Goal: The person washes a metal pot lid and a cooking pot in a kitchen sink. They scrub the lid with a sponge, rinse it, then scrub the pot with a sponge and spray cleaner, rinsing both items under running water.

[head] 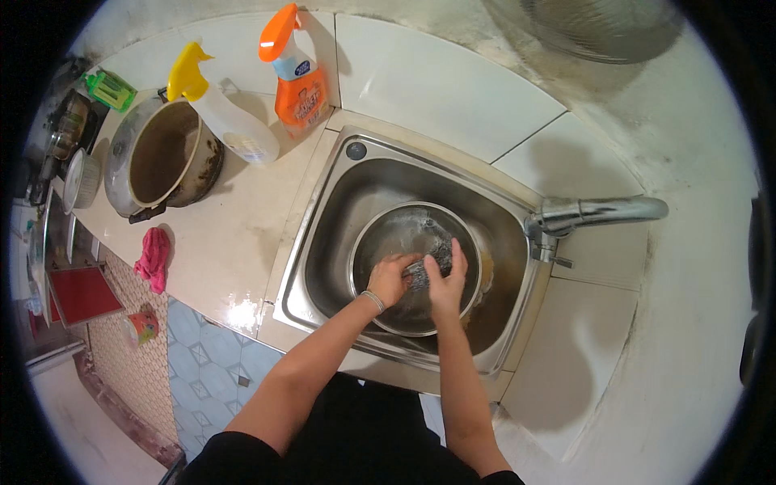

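A round, steel-rimmed pan or lid [382,239] sits in the stainless steel sink [339,188], with white suds on its surface. Over its middle, my right hand [447,290] holds a grey wire scourer [441,256] between thumb and fingers. My left hand [389,282], wearing a bracelet at the wrist, has its fingertips curled against a dark piece beside the scourer. Whether that piece is a knob of the lid or part of the scourer is hidden by the fingers. Brownish water [494,309] lies in the sink to the right.
A chrome faucet [582,212] stands right of the sink, its spout turned away. Left on the counter [242,242] are an orange spray bottle [300,97], a yellow-topped spray bottle [233,124], a stained pot [170,157] and a pink cloth [154,257]. Tiled walls rise behind.
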The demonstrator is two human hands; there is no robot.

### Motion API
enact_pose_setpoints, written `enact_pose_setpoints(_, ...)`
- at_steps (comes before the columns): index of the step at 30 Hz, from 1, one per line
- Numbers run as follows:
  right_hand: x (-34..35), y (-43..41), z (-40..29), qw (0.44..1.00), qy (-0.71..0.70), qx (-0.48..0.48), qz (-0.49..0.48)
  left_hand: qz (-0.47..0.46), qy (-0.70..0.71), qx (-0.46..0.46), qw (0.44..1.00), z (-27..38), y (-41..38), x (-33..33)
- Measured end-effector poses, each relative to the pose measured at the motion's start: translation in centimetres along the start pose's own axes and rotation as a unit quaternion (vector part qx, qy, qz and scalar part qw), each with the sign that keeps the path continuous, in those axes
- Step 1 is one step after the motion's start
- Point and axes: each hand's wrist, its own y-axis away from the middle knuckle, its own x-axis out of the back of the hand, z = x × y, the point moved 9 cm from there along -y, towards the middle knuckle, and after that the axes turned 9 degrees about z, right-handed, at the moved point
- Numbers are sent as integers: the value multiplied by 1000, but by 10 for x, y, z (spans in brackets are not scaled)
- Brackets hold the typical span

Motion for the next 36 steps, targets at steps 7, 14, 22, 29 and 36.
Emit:
enact_pose_setpoints(7, -19, -34, -6, 962, 171, 183, 109, -52, 29, 49, 997, -23, 4, -12)
enact_pose_setpoints(14, -44, -8, -28, 965, 101, 232, 73, -10, -10, 54, 998, -31, 1, -11)
enact_pose_setpoints(22, -32, -58, 34, 982, 79, 136, 109, 15, 7, 44, 999, -34, -3, -6)
enact_pose_setpoints(29, -29, -68, 33, 971, 111, 173, 120, 11, 46, 76, 996, -39, 4, -4)
enact_pose_setpoints(36, -56, -5, -43, 951, 69, 300, 4, 58, 29, 22, 998, -33, 10, -3)
